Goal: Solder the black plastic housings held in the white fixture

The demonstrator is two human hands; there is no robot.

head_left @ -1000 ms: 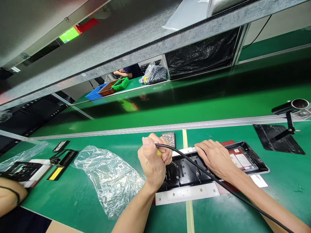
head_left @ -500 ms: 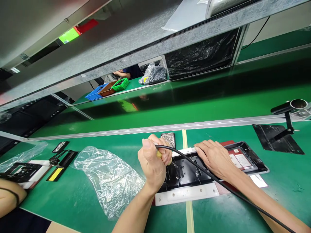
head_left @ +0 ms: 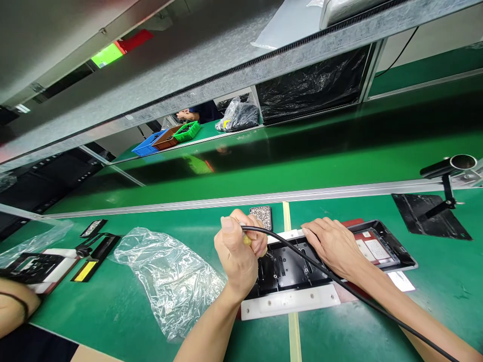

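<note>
My left hand (head_left: 239, 251) is closed in a fist around a slim corded tool with a yellow grip (head_left: 247, 240), like a soldering iron. Its black cable (head_left: 302, 255) leaves by my thumb and runs down across my right forearm. The tool points down at a long black plastic casing (head_left: 289, 266); its tip is hard to make out. Open and fairly flat, my right hand (head_left: 334, 246) lies on the casing, fingers together over its far edge. White fixture strips (head_left: 290, 301) flank the casing on a reddish base.
Left of my hands lies a clear plastic bag (head_left: 169, 276). A small box of metallic bits (head_left: 261, 217) sits behind. A black metal stand (head_left: 433, 213) is at right. Another person's arm (head_left: 17, 306) is by a second fixture (head_left: 47, 266). Overhead runs a grey shelf (head_left: 211, 75).
</note>
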